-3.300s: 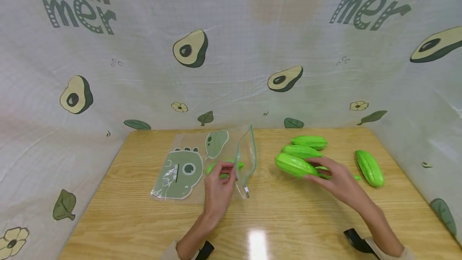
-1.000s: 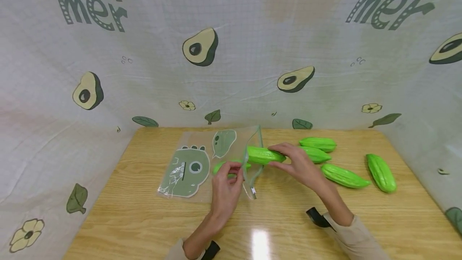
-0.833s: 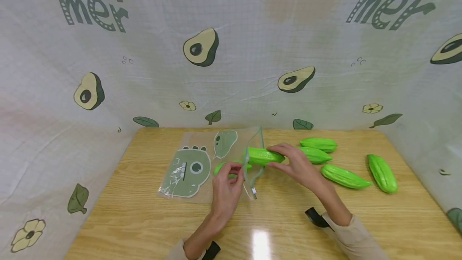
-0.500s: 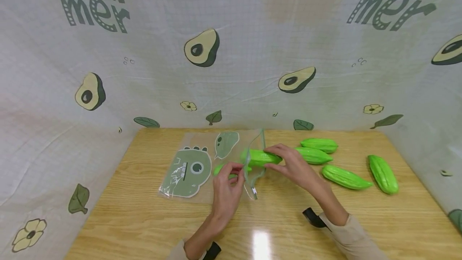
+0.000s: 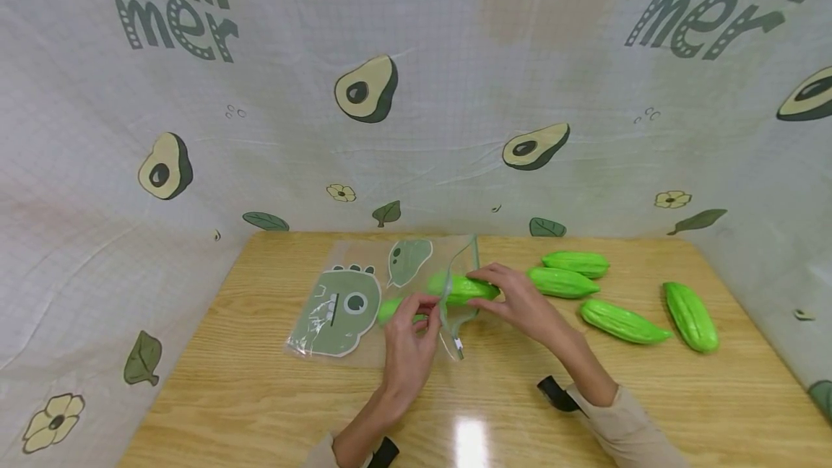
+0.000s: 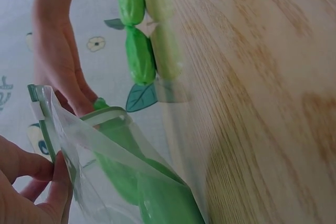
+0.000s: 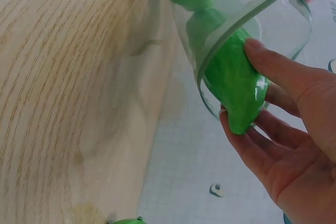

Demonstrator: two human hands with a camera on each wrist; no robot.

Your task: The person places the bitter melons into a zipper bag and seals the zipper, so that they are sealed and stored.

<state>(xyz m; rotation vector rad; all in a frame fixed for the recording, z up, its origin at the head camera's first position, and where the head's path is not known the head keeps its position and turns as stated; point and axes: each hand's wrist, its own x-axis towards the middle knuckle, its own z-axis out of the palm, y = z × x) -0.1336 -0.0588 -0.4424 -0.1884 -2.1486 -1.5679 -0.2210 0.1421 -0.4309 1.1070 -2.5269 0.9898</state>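
Observation:
My left hand (image 5: 409, 345) pinches the near rim of a clear zip bag (image 5: 341, 313) with a green dinosaur print, holding its mouth apart toward the right. My right hand (image 5: 520, 302) grips the tail end of a shiny ridged green gourd (image 5: 463, 290). The front part of this gourd lies inside the bag mouth, its pointed end outside. In the right wrist view the thumb and fingers curl round the gourd (image 7: 236, 80) just outside the green zip strip (image 7: 247, 17). Another gourd (image 5: 388, 310) lies within the bag, partly hidden behind my left hand.
Several more gourds lie at the right of the wooden table (image 5: 260, 410): a back gourd (image 5: 576, 263), one close before it (image 5: 562, 283), a slanted gourd (image 5: 624, 321) and one by the right edge (image 5: 691, 316). A printed cloth (image 5: 442, 92) stands behind.
My right hand has carried a gourd from the right-hand group leftward to the bag and slid it further through the mouth. The gourd inside has shifted slightly left. My left hand keeps its pinch.

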